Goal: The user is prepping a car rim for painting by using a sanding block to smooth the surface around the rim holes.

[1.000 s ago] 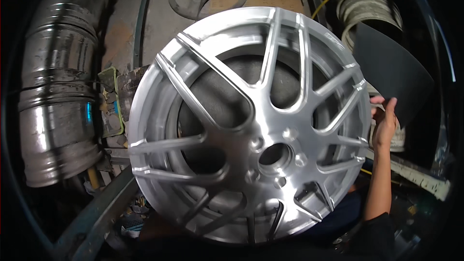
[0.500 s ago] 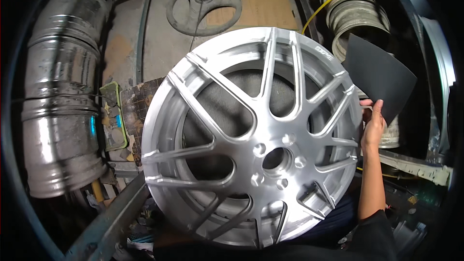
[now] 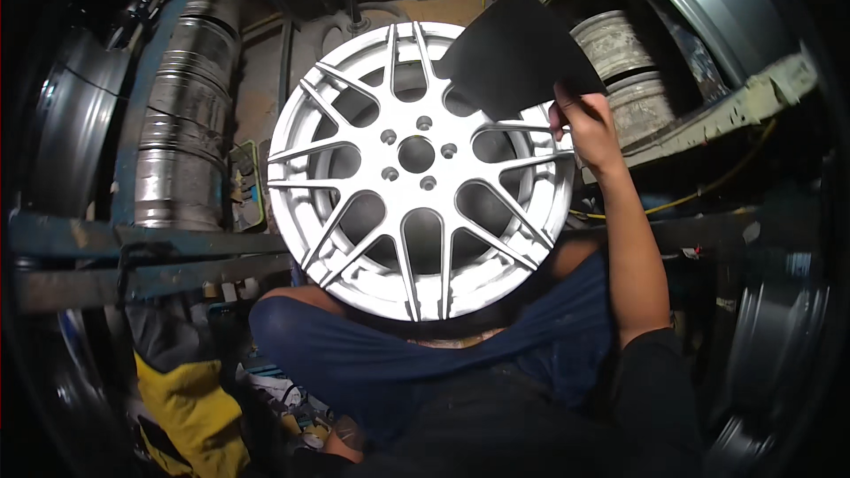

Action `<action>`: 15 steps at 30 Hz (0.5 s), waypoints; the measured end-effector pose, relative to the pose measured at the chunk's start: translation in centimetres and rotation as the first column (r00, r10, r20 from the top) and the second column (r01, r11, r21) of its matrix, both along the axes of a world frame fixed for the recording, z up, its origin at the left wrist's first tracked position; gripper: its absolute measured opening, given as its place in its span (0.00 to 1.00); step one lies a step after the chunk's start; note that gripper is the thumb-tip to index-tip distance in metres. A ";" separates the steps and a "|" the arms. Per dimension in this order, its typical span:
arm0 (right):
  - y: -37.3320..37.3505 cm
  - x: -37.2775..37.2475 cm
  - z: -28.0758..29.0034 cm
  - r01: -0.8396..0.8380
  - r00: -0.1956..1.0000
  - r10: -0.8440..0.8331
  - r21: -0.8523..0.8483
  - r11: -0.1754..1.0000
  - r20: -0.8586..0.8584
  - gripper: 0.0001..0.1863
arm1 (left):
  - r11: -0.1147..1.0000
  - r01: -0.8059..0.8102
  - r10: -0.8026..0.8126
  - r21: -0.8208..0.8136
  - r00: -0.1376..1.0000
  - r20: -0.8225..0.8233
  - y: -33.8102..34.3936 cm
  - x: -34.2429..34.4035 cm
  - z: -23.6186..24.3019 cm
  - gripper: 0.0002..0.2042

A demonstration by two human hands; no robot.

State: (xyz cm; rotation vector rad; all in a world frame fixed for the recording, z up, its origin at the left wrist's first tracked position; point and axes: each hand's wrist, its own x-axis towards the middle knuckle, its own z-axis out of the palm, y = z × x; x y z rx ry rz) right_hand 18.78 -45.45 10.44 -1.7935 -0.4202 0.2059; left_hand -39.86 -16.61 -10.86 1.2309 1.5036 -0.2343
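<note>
A bright silver multi-spoke alloy wheel (image 3: 469,212) lies face up in front of me, just above my legs in navy fabric. My right hand (image 3: 580,124) grips a dark, matte, flexible sheet (image 3: 518,44) by its lower right corner, and the sheet covers the wheel's upper right spokes. My fingers are partly behind that corner, over the wheel's right rim. I cannot make out my left hand anywhere in the picture.
Metal drums or rims (image 3: 177,177) line the left, more rims (image 3: 620,53) stand at upper right. Steel rails (image 3: 88,239) and a white-painted beam (image 3: 726,115) run alongside. A yellow hose (image 3: 673,204), yellow-and-grey cloth (image 3: 186,389) and clutter lie around, with cardboard (image 3: 443,9) behind.
The view has widened and shifted, bringing my legs into sight. My right hand has carried the dark sheet from beside the wheel leftward, over its upper right spokes.
</note>
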 end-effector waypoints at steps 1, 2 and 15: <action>-0.6 -0.6 0.7 -0.021 0.999 0.019 -0.042 0.999 -0.046 0.18 | 1.000 0.005 -0.005 -0.024 1.000 -0.016 -0.3 -1.2 0.4 0.18; -0.4 -1.8 0.7 -0.008 1.000 0.007 0.126 0.992 0.012 0.15 | 0.999 0.013 -0.015 -0.048 0.999 -0.037 -0.4 -2.4 0.8 0.18; -2.1 -5.0 2.3 -0.143 0.986 0.154 0.152 0.978 -0.062 0.14 | 0.752 0.558 -0.600 0.350 0.800 0.014 9.2 6.2 31.0 0.17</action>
